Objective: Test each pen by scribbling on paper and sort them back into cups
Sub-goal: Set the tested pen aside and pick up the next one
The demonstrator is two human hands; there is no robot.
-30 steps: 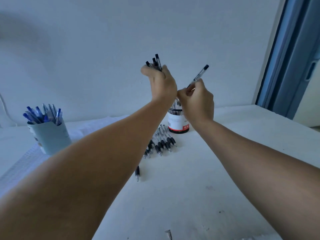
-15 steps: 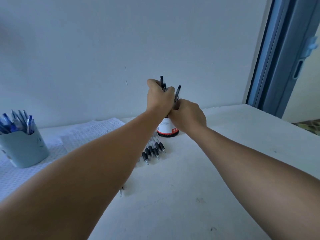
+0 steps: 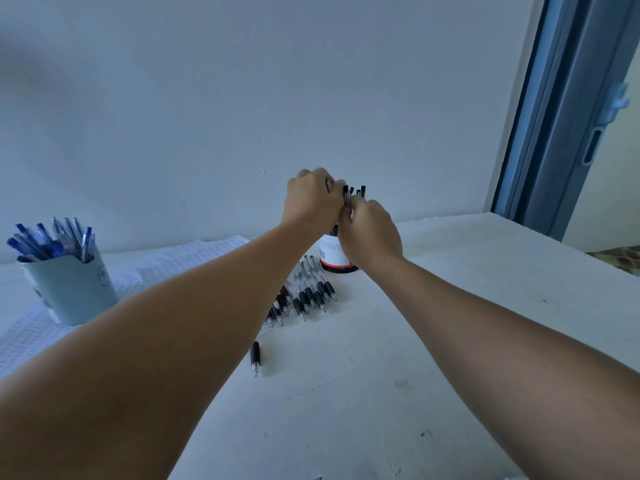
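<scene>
My left hand (image 3: 311,199) and my right hand (image 3: 370,233) meet just above a white cup with a red band (image 3: 330,259) at the back of the table. Both have curled fingers around a bunch of black pens (image 3: 354,192), whose caps stick up between them. The pens' lower ends and the cup's mouth are hidden behind my hands. Several black pens (image 3: 308,296) lie in a row in front of the cup. One more black pen (image 3: 255,358) lies alone, nearer to me. A light blue cup (image 3: 74,292) at the left holds several blue pens (image 3: 52,240).
A printed paper sheet (image 3: 194,258) lies under and beside the blue cup, reaching towards the white cup. A white wall stands right behind the table. A blue door frame (image 3: 568,109) rises at the right, past the table's right edge (image 3: 561,242).
My right hand brought its single pen to the bunch in my left hand. Both hands then came down together from well above the white cup to just over it.
</scene>
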